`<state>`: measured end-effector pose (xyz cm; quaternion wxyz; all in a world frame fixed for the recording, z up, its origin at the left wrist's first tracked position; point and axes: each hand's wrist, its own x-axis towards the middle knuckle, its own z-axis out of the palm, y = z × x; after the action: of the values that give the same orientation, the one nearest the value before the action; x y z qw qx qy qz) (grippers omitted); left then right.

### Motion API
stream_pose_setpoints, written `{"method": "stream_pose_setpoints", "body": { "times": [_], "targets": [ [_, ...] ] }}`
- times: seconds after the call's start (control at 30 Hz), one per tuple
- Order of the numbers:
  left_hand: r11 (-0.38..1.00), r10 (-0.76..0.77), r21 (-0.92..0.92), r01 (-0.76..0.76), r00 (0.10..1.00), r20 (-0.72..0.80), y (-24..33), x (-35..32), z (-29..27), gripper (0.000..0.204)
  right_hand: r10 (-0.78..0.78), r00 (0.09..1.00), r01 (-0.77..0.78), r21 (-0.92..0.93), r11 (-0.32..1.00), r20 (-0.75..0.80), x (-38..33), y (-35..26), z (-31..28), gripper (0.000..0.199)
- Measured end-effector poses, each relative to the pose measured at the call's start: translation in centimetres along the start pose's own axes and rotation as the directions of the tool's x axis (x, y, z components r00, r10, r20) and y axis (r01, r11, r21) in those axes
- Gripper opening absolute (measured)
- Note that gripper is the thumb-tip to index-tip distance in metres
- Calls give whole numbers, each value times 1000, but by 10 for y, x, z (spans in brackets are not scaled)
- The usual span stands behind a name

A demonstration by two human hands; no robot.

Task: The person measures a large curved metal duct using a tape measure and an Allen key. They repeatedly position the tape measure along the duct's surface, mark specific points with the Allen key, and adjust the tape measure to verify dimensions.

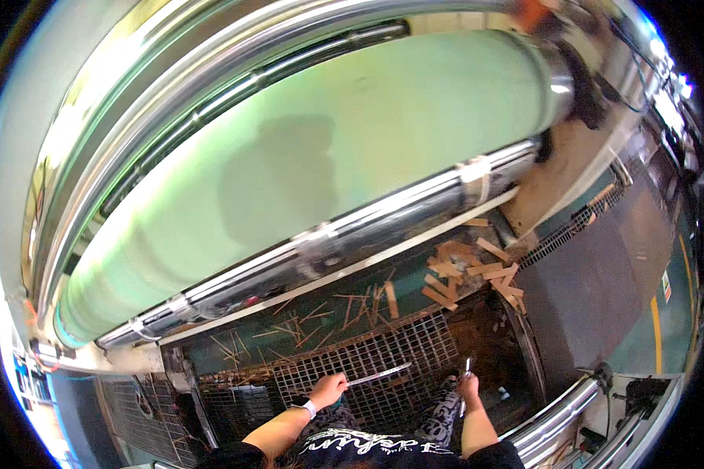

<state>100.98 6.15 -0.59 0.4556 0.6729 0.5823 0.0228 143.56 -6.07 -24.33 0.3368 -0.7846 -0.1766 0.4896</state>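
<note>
My left hand (328,390), with a pale band at its wrist, is closed around one end of a long, thin, silvery-white strip (378,374). The strip points to the right over the metal grating (420,341). Whether it is a ruler I cannot make out. My right hand (468,386) is closed on a slim silvery tool (468,365) that sticks up above the fingers. Its exact kind is too small to tell. Both hands are held low in front of my body, apart from each other and from the big pale green roll (391,109).
A shiny metal roller (399,199) runs along the near side of the green roll. Narrow strips (354,309) and brown flat pieces (489,270) lie scattered below it. A dark pit (485,344) shows beside the grating. Another shiny roller (555,418) lies at lower right.
</note>
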Motion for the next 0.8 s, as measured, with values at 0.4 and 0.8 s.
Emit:
{"method": "stream_pose_setpoints", "body": {
  "times": [0.4,0.8],
  "targets": [
    [1000,2,23,9,896,-445,-217,-130,-237,12,-149,711,449,-281,848,687,-78,-116,417,22],
    [867,492,330,-373,744,-452,-124,34,-254,15,-327,830,533,-473,702,452,-84,-197,511,35]
  ]
}}
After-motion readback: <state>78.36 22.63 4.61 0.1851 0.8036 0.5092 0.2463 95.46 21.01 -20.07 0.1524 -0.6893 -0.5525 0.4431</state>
